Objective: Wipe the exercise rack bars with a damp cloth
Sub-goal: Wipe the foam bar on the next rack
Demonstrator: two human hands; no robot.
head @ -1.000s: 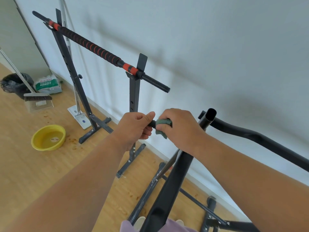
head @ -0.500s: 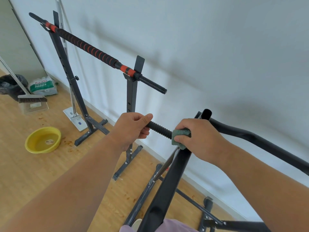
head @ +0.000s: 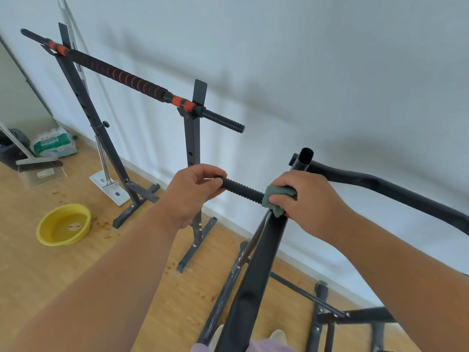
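A short black threaded bar [head: 243,190] runs level between my two hands. My left hand [head: 194,193] grips its left end, fingers curled round it. My right hand [head: 308,196] wraps a green damp cloth [head: 275,199] around the bar's right part, just above a black rack tube [head: 258,270] that rises toward me. An open-ended black tube [head: 304,158] and a curved black rail [head: 396,191] stand just behind my right hand. Farther back, a long black and red barbell bar [head: 121,78] lies across a black squat stand [head: 193,138].
A yellow basin [head: 63,224] holding water sits on the wooden floor at the left. Behind it are a broom with dustpan [head: 40,168], a white and green bag [head: 54,143] and a mop base [head: 109,185] by the white wall. Rack feet [head: 330,313] spread low at the right.
My right hand has slid the cloth rightward along the threaded bar, away from my left hand, baring more of the thread. The left hand keeps its grip on the bar's end.
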